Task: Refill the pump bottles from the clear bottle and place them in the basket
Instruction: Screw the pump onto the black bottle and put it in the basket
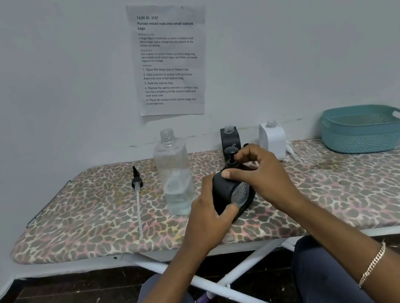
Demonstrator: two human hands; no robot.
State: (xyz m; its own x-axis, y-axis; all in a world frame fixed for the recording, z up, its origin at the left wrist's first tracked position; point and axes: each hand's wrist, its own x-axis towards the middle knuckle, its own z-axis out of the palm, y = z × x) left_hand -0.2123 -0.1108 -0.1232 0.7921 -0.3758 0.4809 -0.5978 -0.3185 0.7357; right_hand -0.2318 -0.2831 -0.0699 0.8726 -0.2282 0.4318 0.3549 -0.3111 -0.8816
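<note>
A black pump bottle stands tilted on the leopard-print board. My left hand grips its lower body. My right hand curls round the top of the bottle at its black pump head. The clear bottle, uncapped and part full, stands just left of my hands. A second black bottle and a white bottle, both without pumps, stand at the back. A loose black pump with a long tube lies to the left. The teal basket sits at the far right.
A printed sheet hangs on the wall behind the board. A white pump part lies beside the white bottle. The board's front edge runs just past my wrists, with white crossed legs and my knees below it.
</note>
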